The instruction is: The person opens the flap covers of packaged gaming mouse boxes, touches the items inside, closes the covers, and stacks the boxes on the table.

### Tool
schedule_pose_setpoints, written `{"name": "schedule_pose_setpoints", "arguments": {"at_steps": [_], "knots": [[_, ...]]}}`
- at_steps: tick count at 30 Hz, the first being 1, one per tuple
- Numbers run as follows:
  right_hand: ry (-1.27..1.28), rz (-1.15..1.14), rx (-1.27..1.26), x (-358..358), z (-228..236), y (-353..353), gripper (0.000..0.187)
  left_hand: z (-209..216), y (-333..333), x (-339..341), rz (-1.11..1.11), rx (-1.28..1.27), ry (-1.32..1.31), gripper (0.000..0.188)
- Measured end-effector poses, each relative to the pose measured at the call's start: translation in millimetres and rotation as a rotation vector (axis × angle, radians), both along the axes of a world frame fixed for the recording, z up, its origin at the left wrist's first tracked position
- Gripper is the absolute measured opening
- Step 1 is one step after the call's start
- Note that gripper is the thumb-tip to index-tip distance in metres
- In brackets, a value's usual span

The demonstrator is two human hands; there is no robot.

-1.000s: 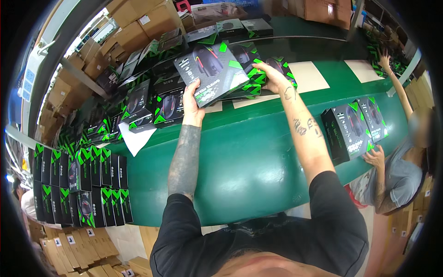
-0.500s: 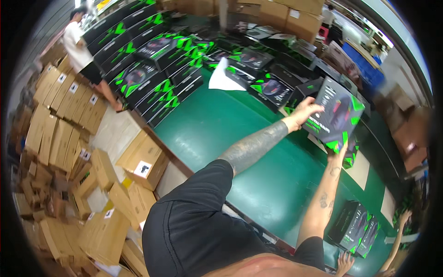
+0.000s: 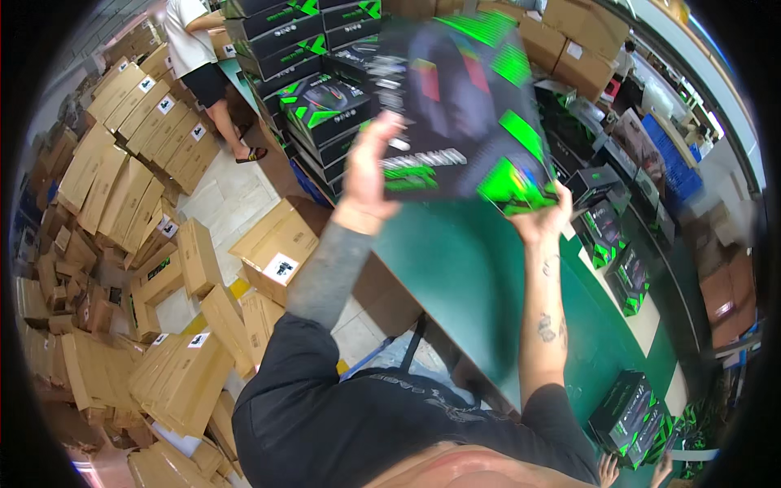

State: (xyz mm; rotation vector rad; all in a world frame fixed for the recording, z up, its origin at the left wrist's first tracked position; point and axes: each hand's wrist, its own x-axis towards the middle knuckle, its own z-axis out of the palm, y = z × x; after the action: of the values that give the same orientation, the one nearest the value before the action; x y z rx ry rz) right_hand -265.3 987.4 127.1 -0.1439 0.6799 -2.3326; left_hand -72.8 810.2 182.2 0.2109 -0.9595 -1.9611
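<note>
Both my hands hold a black-and-green printed box (image 3: 455, 106) with a computer mouse pictured on its face, raised above the green table (image 3: 447, 268). The box looks smeared by motion. My left hand (image 3: 370, 179) grips its left edge with the thumb on the front. At its lower right corner, my right hand (image 3: 541, 215) supports it from below, fingers partly behind it. Left of the raised box stand tall stacks of similar boxes (image 3: 325, 102), partly covered by it.
Flat brown cartons (image 3: 154, 122) and an upright carton (image 3: 277, 252) crowd the floor at left. A person (image 3: 195, 49) stands beyond them. More printed boxes (image 3: 622, 415) lie at the table's lower right, near another person's hand (image 3: 608, 469). A belt (image 3: 679, 293) runs along the right.
The box has moved left and up, closer to me, with both hands still on it. My view has turned, so the stacks now appear nearer behind the box.
</note>
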Motion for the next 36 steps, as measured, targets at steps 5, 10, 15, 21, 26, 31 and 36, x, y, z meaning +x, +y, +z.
{"name": "schedule_pose_setpoints", "arguments": {"at_steps": [5,10,15,21,26,31,36], "knots": [[0.230,0.075,-0.046,-39,71,-96,0.034,20,-120,88,0.183,-0.164,-0.023,0.030],[0.523,0.377,0.148,-94,153,-188,0.044,-23,-196,86,0.203,-0.111,-0.021,0.049],[0.626,0.100,0.442,-92,126,-270,0.044,-33,-168,28,0.449,-0.254,-0.148,0.081],[0.607,0.019,0.351,-103,121,-293,0.048,-47,-194,11,0.809,-0.539,-0.371,0.068],[0.595,-0.107,0.315,-99,116,-306,0.045,-50,-213,19,0.796,-0.636,-0.362,0.054],[0.664,-0.132,0.315,-96,121,-307,0.047,-43,-237,38,0.802,-0.814,-0.626,0.053],[0.992,-0.444,0.768,-59,125,-248,0.064,33,-143,24,0.706,-1.114,-0.898,0.068]]}}
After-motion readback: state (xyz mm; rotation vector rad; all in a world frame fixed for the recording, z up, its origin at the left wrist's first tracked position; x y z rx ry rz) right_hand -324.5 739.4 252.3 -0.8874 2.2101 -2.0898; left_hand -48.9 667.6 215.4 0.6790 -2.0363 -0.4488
